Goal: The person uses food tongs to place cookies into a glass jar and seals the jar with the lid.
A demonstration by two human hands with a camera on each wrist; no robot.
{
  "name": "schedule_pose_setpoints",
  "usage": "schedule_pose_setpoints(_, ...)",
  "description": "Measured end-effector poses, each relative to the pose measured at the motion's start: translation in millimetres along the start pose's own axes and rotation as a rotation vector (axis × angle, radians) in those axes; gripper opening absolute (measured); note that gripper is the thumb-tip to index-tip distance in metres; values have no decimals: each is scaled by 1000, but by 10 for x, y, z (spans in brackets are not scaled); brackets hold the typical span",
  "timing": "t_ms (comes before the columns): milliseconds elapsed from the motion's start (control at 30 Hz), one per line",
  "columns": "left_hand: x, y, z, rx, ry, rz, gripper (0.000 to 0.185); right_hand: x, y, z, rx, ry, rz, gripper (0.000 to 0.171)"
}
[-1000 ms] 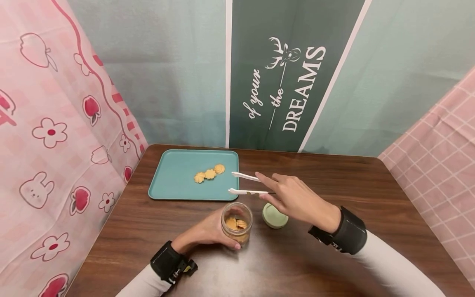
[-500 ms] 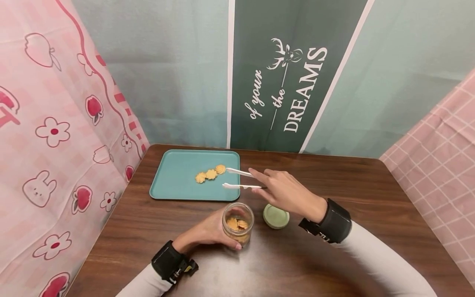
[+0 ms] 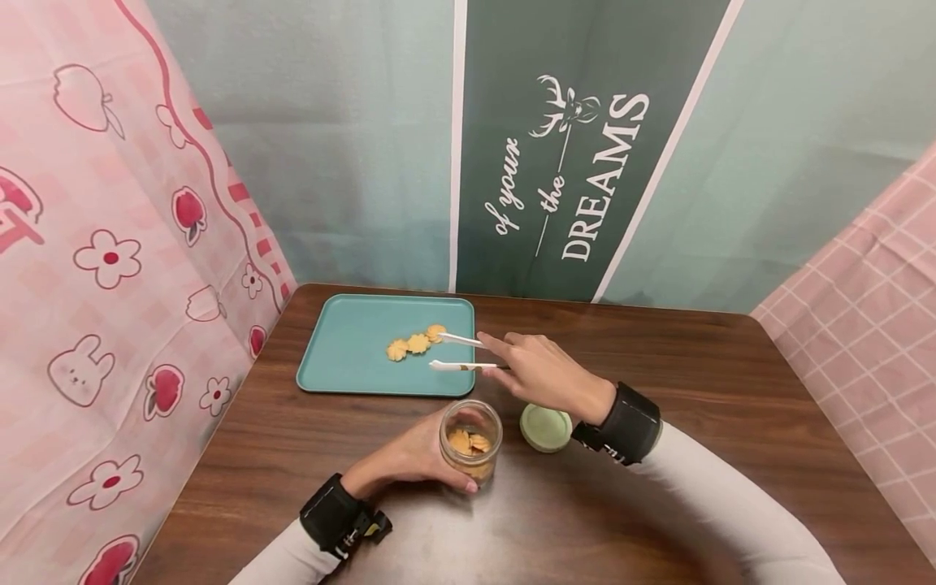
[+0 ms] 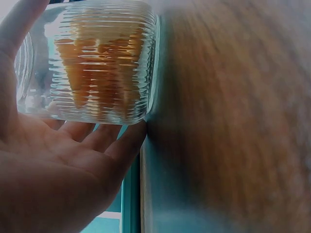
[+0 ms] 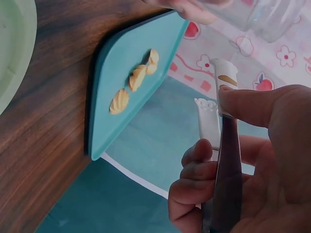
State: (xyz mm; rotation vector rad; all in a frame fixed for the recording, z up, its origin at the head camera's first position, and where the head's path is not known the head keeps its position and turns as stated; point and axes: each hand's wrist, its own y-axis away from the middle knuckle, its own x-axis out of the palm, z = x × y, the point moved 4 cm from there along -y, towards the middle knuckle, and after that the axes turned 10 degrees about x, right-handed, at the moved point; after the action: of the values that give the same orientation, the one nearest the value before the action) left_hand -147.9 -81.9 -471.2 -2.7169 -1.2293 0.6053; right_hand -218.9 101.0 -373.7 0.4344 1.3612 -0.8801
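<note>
Three cookies [image 3: 418, 343] lie in a short row on the teal tray [image 3: 344, 357], near its right edge. The white tongs [image 3: 457, 353] are over that edge, arms apart, the far tip just beside the rightmost cookie. The right hand [image 3: 541, 374] pinches the tongs with curled fingers. It seems the step is reaching for a cookie; next the tips must go around it and close gently. The left hand [image 3: 409, 459] is wrapped around one open glass jar [image 3: 470, 439], with several cookies inside, in front of the tray. One green lid [image 3: 545, 427] lies just right of the jar.
</note>
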Motion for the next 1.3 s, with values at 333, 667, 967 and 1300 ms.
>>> schedule_pose_setpoints(333,4,4,-6,2,0,-1,88,178,-192,-31,12,18,34,50)
schedule_pose_setpoints(667,1,10,8,6,2,4,89,355,-342,-16,8,32,77,51)
schedule_pose_setpoints(967,-5,0,6,-2,0,6,90,499,-470,27,4,15,111,53)
schedule_pose_setpoints(1300,-9,11,22,-8,-4,0,89,643,-598,67,8,17,164,56)
